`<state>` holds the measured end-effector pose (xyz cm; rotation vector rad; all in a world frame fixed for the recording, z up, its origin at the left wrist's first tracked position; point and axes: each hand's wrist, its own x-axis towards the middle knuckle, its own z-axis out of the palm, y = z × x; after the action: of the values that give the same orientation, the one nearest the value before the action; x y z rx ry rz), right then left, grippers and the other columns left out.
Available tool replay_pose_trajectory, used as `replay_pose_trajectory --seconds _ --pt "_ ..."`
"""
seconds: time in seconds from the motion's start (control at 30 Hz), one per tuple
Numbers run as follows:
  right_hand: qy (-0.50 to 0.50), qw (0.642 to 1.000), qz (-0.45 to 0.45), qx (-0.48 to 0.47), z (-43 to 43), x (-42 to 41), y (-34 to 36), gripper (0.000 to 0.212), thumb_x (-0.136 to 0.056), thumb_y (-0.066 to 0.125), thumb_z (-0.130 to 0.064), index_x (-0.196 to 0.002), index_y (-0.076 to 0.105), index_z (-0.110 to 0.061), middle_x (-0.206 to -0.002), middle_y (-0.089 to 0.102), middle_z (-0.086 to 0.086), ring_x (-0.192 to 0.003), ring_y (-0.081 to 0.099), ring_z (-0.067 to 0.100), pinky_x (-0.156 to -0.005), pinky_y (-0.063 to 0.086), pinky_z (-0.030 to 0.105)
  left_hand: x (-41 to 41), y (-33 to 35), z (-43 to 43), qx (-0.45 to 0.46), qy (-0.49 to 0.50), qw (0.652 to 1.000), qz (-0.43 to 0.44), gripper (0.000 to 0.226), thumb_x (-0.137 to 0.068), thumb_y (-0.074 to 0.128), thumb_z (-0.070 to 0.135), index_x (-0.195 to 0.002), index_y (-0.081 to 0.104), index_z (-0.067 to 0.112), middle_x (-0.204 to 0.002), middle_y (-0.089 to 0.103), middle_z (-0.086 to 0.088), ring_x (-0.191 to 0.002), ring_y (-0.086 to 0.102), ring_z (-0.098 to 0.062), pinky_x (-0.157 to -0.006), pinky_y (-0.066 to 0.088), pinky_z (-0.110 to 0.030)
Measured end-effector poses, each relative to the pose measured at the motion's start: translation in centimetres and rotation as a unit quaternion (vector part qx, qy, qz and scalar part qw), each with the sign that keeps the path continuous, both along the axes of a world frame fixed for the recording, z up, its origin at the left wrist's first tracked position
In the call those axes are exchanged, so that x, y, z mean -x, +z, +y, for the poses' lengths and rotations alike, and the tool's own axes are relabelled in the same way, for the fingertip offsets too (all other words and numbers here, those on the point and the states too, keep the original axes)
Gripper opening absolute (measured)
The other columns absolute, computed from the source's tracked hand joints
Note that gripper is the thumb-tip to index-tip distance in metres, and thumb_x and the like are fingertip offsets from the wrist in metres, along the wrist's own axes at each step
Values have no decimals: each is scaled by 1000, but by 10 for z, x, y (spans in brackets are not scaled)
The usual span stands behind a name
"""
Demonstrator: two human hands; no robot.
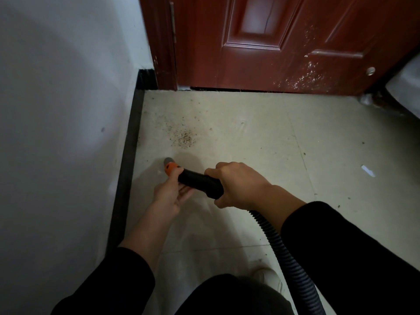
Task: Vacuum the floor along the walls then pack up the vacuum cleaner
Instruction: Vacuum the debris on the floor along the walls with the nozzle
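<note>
A black vacuum nozzle tube (pixel 200 181) with an orange collar (pixel 171 168) and a grey tip points down-left at the pale tiled floor (pixel 250 137), close to the dark skirting (pixel 129 151). My right hand (pixel 236 185) grips the rear of the tube where the ribbed grey hose (pixel 279 246) joins it. My left hand (pixel 170 194) holds the tube from below near the orange collar, thumb on top. A patch of brown crumbs (pixel 185 137) lies on the floor just beyond the tip.
A white wall (pixel 63 110) runs along the left. A red-brown door (pixel 284 42) closes the far side, with white specks low on it. A white scrap (pixel 368 171) lies on the floor at right. Something white wrapped in plastic (pixel 406 87) stands at far right.
</note>
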<state>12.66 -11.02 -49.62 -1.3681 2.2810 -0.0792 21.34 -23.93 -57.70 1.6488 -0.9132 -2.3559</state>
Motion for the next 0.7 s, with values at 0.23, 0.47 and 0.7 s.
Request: replay_pose_trajectory --seconds 0.23,0.47,0.7 --pt "29 1000 -2 -2 -20 -12 -1 38 -77 73 -26 -111 58 -21 -87 47 -3 -74 48 19 -60 38 28 -19 0 -18 -10 14 1000 -6 31 -93 63 27 -109 55 2 -96 65 -13 -82 64 -19 -53 54 -26" --pt "46 999 -4 7 -37 -23 -3 42 -76 74 -26 -114 58 -20 -89 48 -2 -76 48 20 -61 36 28 -30 9 -26 16 17 999 -25 43 -97 57 26 -128 52 -3 -115 61 -16 -96 59 -21 -79 51 -31" --pt "52 999 -2 6 -42 -23 -4 43 -76 75 -28 -115 58 -20 -91 50 -2 -78 49 19 -64 41 30 -32 11 -30 18 19 999 -21 43 -97 57 25 -128 52 -4 -117 61 -18 -87 60 -20 -76 53 -30"
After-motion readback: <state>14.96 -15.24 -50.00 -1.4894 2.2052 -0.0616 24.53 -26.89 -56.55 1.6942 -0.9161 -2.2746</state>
